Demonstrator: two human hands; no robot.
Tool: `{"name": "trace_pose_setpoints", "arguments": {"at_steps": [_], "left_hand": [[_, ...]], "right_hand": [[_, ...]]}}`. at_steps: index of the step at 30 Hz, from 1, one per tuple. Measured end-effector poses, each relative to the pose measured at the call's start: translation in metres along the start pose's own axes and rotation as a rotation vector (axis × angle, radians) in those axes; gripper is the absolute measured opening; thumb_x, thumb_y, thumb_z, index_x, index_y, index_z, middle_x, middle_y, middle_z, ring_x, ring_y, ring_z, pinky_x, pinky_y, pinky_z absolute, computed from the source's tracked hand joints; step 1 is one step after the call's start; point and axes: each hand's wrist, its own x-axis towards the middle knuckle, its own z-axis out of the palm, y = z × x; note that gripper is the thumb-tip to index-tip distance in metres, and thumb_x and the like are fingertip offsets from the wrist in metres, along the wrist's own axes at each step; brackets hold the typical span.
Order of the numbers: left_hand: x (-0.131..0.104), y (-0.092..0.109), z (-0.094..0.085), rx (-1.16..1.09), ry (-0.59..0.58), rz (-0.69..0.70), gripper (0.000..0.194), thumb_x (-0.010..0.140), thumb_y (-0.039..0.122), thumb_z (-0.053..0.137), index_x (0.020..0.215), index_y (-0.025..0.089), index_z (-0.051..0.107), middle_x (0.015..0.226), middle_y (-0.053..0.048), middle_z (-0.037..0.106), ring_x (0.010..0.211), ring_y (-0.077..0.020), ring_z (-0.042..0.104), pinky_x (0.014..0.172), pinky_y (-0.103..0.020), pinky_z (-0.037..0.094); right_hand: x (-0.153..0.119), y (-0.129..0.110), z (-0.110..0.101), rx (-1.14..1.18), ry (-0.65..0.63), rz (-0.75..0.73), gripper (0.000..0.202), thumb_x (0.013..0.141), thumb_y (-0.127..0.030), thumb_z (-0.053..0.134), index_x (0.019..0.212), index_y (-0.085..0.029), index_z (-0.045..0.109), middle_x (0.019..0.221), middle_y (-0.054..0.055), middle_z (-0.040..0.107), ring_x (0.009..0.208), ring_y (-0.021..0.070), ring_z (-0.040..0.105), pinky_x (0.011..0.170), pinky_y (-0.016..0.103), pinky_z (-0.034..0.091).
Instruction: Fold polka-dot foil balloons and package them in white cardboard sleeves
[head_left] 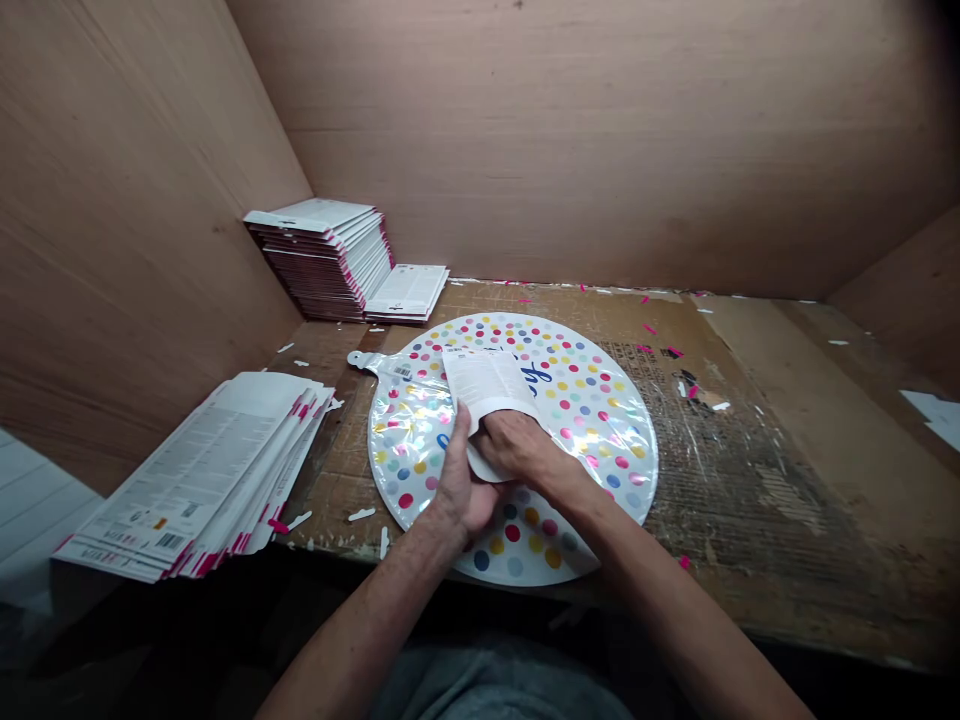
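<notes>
A white printed paper sleeve is held above a round foil balloon with coloured dots and blue lettering. My left hand grips the sleeve from its left side and below, thumb along the edge. The fingers of my right hand are inside the sleeve's near opening, so their tips are hidden. Flat on the cardboard-covered table lies the balloon, its tail pointing to the left.
Flat printed sleeves lie fanned at the table's left edge. A tall stack of folded sleeves stands in the back left corner, with a low pile beside it. Paper scraps dot the cardboard. Wooden panels enclose the table.
</notes>
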Motion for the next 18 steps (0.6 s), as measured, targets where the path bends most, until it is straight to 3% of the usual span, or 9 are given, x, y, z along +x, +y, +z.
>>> {"name": "trace_pose_setpoints", "arguments": {"at_steps": [3,5,6,8,9,11,12,14,18], "left_hand": [[-0.006,0.026,-0.023,0.331,-0.032,0.007,0.081,0.082,0.084,0.035,0.114,0.018,0.069,0.093,-0.012,0.075,0.081,-0.0258,0.071,0.073,-0.038,0.057],[-0.013,0.043,-0.037,0.789,0.016,-0.019,0.079,0.078,0.087,0.037,0.079,0.016,0.074,0.063,-0.01,0.069,0.061,-0.0246,0.067,0.06,-0.035,0.053],[-0.015,0.048,-0.041,1.049,0.091,0.034,0.073,0.078,0.084,0.042,0.066,0.017,0.07,0.054,-0.009,0.064,0.057,-0.0241,0.065,0.058,-0.034,0.051],[-0.015,0.051,-0.042,1.486,0.262,0.358,0.057,0.085,0.068,0.052,0.06,0.018,0.066,0.056,-0.007,0.065,0.063,-0.0247,0.067,0.064,-0.034,0.051],[-0.012,0.048,-0.04,1.623,0.274,0.572,0.046,0.088,0.058,0.054,0.069,0.018,0.068,0.068,-0.008,0.07,0.076,-0.0258,0.069,0.072,-0.036,0.052],[-0.002,0.033,-0.032,1.773,0.076,0.884,0.028,0.093,0.04,0.054,0.098,0.019,0.071,0.104,-0.01,0.074,0.107,-0.027,0.065,0.093,-0.039,0.05],[0.003,0.024,-0.028,1.818,-0.083,0.945,0.027,0.094,0.035,0.053,0.111,0.019,0.068,0.12,-0.01,0.069,0.12,-0.0269,0.059,0.101,-0.04,0.046],[0.011,0.006,-0.022,1.898,-0.316,0.935,0.034,0.096,0.031,0.051,0.125,0.017,0.061,0.137,-0.012,0.059,0.135,-0.028,0.047,0.111,-0.044,0.039],[0.01,-0.013,-0.019,1.988,-0.402,0.844,0.038,0.1,0.032,0.043,0.132,0.015,0.056,0.145,-0.015,0.052,0.142,-0.0329,0.037,0.113,-0.054,0.032]], "right_hand": [[-0.042,-0.002,-0.003,-0.059,0.023,-0.18,0.041,0.091,-0.013,0.046,0.131,-0.009,0.055,0.124,0.02,0.063,0.112,0.0302,0.059,0.095,0.046,0.051],[-0.073,-0.001,0.003,-0.114,0.095,-0.261,0.05,0.089,-0.007,0.039,0.138,-0.004,0.047,0.133,0.023,0.058,0.121,0.0316,0.055,0.099,0.049,0.05],[-0.087,0.0,0.007,-0.128,0.12,-0.279,0.05,0.089,-0.005,0.037,0.138,-0.004,0.047,0.133,0.024,0.058,0.121,0.031,0.055,0.098,0.048,0.051],[-0.106,0.002,0.012,-0.108,0.133,-0.301,0.045,0.091,-0.006,0.038,0.132,-0.006,0.054,0.126,0.021,0.063,0.115,0.0287,0.06,0.096,0.045,0.053],[-0.113,0.003,0.012,-0.072,0.142,-0.311,0.04,0.093,-0.008,0.039,0.128,-0.009,0.058,0.121,0.019,0.066,0.111,0.0268,0.062,0.095,0.043,0.053],[-0.123,0.007,0.007,-0.004,0.201,-0.299,0.029,0.096,-0.012,0.044,0.117,-0.015,0.064,0.113,0.013,0.071,0.102,0.0223,0.065,0.09,0.037,0.054],[-0.126,0.01,0.003,-0.003,0.243,-0.267,0.025,0.097,-0.014,0.047,0.112,-0.017,0.066,0.108,0.01,0.072,0.098,0.0206,0.066,0.087,0.035,0.054],[-0.133,0.019,-0.006,-0.077,0.315,-0.181,0.019,0.096,-0.016,0.052,0.106,-0.019,0.068,0.102,0.008,0.074,0.091,0.0202,0.066,0.082,0.035,0.051],[-0.144,0.038,-0.016,-0.196,0.256,-0.106,0.02,0.098,-0.019,0.052,0.105,-0.02,0.07,0.099,0.007,0.074,0.09,0.0209,0.063,0.082,0.036,0.046]]}}
